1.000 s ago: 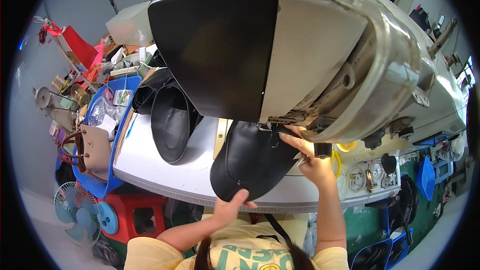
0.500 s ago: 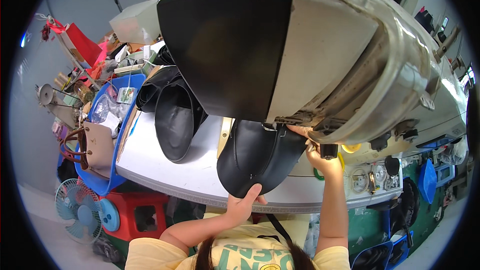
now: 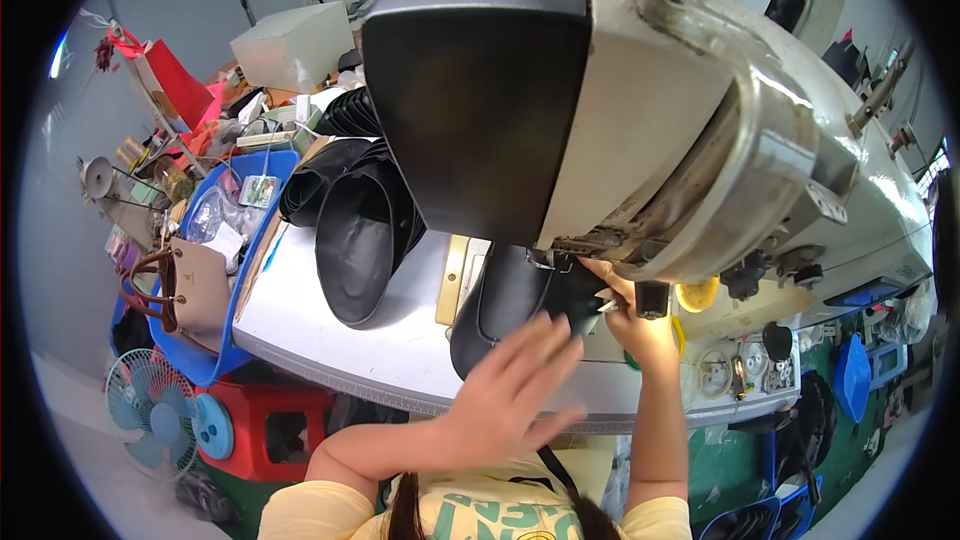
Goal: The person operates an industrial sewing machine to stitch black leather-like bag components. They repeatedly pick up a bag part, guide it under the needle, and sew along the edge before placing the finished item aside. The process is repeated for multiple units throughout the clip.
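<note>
A black leather shoe upper (image 3: 515, 290) lies under the head of a large sewing machine (image 3: 640, 100), its far end by the presser foot. My left hand (image 3: 515, 395) is open above the near end of the upper, fingers spread and slightly blurred, hiding part of it. My right hand (image 3: 642, 328) is at the upper's right edge beside the presser foot, index finger stretched toward the foot and the other fingers curled. Small pale pointed tips show at its fingers; I cannot tell what they are. The machine head partly covers this hand.
Stacked black uppers (image 3: 355, 245) stand left on the white table (image 3: 290, 300). Beyond the table's left edge are a blue tub (image 3: 205, 365), a beige handbag (image 3: 200, 285), a fan (image 3: 155, 415) and a red stool (image 3: 265, 430). Bobbins and small parts (image 3: 745, 365) lie right.
My left hand has let go of the upper's near end and lifted, spreading its fingers over it. The upper has turned a little and shifted right. My right hand stays by the presser foot.
</note>
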### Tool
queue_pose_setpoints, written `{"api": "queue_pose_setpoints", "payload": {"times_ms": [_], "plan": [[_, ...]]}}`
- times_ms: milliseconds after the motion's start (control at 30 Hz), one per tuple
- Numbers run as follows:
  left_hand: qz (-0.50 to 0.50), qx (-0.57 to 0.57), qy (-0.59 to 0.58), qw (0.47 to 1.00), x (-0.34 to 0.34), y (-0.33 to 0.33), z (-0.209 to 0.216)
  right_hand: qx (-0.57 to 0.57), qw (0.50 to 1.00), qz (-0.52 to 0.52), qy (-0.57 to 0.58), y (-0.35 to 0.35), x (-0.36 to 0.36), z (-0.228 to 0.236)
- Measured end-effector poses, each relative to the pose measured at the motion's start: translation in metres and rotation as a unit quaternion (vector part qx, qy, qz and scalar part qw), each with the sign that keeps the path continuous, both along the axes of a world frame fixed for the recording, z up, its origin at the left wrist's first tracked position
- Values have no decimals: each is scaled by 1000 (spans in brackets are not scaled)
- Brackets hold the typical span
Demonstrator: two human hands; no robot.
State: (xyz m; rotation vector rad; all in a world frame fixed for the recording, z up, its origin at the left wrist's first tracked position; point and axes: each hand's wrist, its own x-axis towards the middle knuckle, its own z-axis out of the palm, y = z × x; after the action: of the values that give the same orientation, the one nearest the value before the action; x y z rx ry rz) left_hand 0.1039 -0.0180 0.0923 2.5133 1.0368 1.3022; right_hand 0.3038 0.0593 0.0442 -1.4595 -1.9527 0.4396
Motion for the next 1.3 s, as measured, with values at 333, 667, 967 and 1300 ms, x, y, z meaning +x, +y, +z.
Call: {"api": "queue_pose_setpoints", "payload": {"times_ms": [333, 667, 967, 1300], "plan": [[178, 30, 70, 981, -40, 85, -50, 287, 935, -19, 209, -49, -44, -15], [168, -369, -353, 843, -123, 57, -106, -102, 958, 72, 260, -39, -113, -46], [48, -385, -581, 716, -115, 5, -118, 60, 968, 57, 235, -7, -175, -67], [104, -357, -499, 783, -128, 8, -132, 10, 949, 22, 314, 7, -184, -64]]}}
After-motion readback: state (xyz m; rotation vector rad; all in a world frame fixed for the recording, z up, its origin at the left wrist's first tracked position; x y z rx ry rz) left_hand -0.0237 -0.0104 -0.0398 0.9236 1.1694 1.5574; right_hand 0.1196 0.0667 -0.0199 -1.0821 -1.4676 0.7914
